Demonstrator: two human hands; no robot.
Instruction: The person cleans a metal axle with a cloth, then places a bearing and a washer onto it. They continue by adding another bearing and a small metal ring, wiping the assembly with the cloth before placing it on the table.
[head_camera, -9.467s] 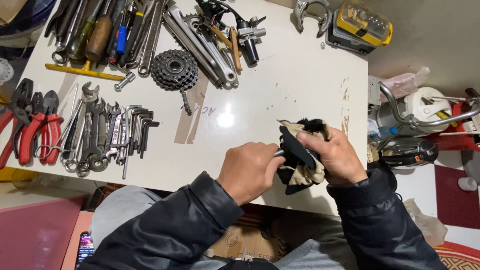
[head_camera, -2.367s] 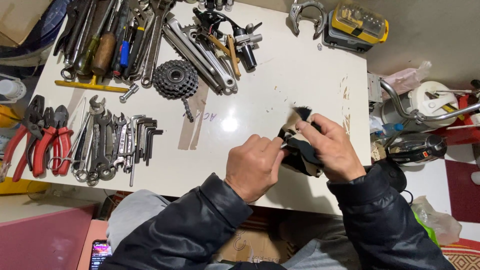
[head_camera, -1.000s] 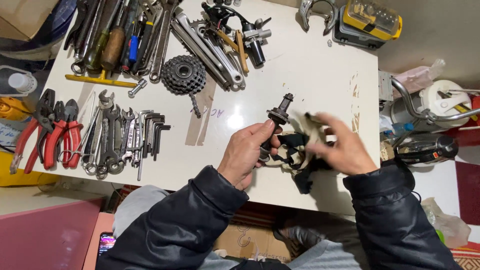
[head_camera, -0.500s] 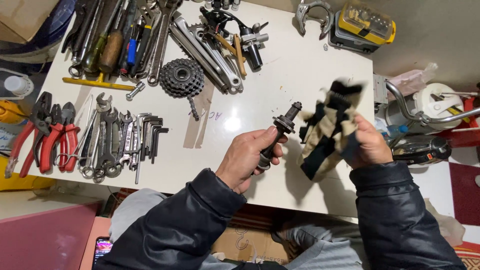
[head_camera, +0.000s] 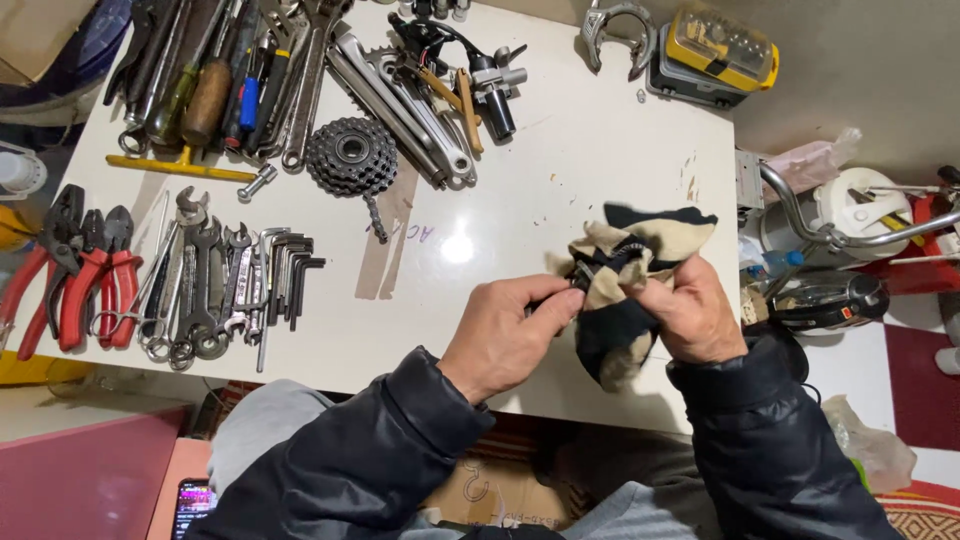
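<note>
Left hand: my left hand, fingers pinched shut on the small dark metal part, mostly hidden in the cloth.
Right hand: my right hand, fingers closed round the rag, wrapping it over the part's far end.
Rag: beige and black, bunched, held just above the tabletop near its front edge.
Part location: between both hands, right of the glare spot on the tabletop.
Doing it well: I'd judge it best to keep the left pinch firm, twist the rag around the part, and keep both clear of the tabletop.
Nearby: sprocket cluster well apart, back-left of the rag; wrenches far left; pliers beyond them.
</note>
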